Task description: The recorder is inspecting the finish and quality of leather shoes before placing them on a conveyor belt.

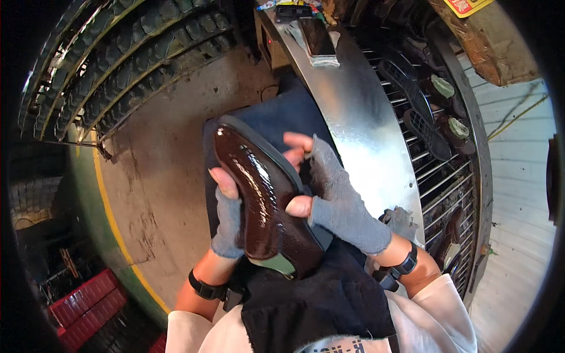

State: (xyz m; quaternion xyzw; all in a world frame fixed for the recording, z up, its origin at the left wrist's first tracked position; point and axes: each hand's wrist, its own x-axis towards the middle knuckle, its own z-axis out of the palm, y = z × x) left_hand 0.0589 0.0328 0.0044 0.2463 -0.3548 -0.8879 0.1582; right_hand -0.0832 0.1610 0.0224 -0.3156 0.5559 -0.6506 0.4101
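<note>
A glossy dark brown shoe [250, 182] lies over my lap, its toe pointing up and away and its black sole turned to the right. Green material, perhaps a last, shows at its opening near me. My left hand [226, 209], in a grey fingerless glove, grips the shoe's left side with the thumb on the upper. On the other side, my right hand [335, 191], gloved alike, has its thumb against the sole edge near the heel. Its other fingers are curled apart beside the sole, away from the upper. A dark apron [318, 300] covers my lap.
A shiny metal bench [353, 123] curves along my right, with a phone [318, 38] at its far end. Past it, a barred rack [438, 203] carries soles and shoes. Shelves of dark shoe-shaped pieces [159, 53] stand far left. Red boxes [88, 303] sit low left.
</note>
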